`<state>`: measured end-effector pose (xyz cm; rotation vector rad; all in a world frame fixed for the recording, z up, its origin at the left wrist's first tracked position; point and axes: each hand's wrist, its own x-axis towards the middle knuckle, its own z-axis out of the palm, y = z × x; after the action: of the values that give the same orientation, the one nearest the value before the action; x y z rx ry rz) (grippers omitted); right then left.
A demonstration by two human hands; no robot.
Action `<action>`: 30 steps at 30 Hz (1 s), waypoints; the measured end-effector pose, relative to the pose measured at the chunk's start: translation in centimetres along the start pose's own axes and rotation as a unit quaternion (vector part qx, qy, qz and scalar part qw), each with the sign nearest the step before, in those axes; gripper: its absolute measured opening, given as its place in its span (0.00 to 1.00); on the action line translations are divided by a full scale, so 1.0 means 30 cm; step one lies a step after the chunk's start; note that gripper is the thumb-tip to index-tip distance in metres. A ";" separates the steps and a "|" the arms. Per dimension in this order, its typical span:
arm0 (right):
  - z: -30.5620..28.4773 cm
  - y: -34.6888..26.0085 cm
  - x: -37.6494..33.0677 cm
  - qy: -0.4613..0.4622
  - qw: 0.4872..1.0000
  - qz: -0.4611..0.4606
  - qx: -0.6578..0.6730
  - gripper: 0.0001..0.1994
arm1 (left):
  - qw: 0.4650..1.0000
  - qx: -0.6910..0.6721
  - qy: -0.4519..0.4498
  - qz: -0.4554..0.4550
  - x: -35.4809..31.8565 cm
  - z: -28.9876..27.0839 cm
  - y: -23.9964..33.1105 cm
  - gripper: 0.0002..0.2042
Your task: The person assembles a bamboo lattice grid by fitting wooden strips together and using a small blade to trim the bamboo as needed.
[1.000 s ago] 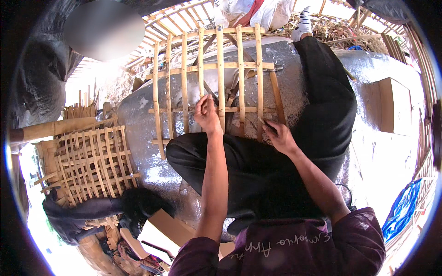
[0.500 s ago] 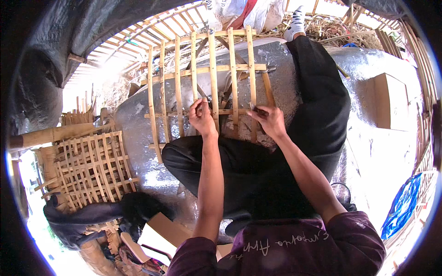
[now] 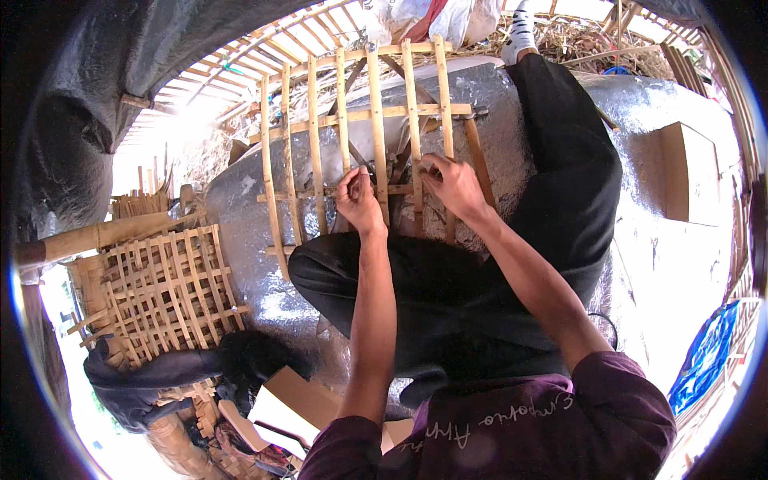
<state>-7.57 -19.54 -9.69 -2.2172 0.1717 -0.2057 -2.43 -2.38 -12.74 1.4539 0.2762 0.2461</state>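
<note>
Inward slides the right hand (image 3: 456,187), toward the left hand (image 3: 362,202); both curled, grip unclear. Bamboo lattice (image 3: 376,104) beneath looks light, springy: hold at crossings.

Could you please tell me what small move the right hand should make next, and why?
I would probably ease the right hand a little left, toward the left hand. Both curl over the lower half of the bamboo lattice with a gap between them, so closing it might let them work one spot together. Whether either pinches something, I cannot tell.
</note>
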 end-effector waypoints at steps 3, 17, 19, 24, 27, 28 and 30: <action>0.002 -0.002 -0.057 0.001 0.999 -0.022 -0.026 0.16 | 1.000 0.009 0.002 0.019 0.005 -0.001 -0.003 0.06; -0.009 -0.008 0.016 0.015 0.998 -0.015 0.055 0.12 | 0.999 -0.043 0.008 0.014 0.007 0.014 0.000 0.06; -0.009 -0.030 0.083 0.001 0.997 0.003 0.078 0.10 | 0.998 -0.056 0.010 0.026 0.010 0.017 0.015 0.05; 0.053 -0.072 0.231 -0.056 0.993 -0.032 0.094 0.10 | 0.994 -0.029 0.077 0.065 0.038 -0.018 -0.015 0.06; 0.101 -0.079 0.259 -0.083 0.994 -0.028 0.065 0.10 | 0.994 -0.034 0.087 0.063 0.046 -0.025 -0.044 0.06; 0.120 -0.064 0.262 -0.094 0.995 -0.030 0.031 0.12 | 0.994 -0.036 0.091 0.055 0.052 -0.027 -0.054 0.06; 0.129 -0.039 0.248 -0.082 0.995 -0.031 0.057 0.13 | 0.994 -0.035 0.093 0.043 0.057 -0.027 -0.062 0.06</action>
<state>0.58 -17.30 -10.45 -2.1159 0.0008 -0.0661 -1.09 -1.25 -14.73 1.3773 0.3523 0.4587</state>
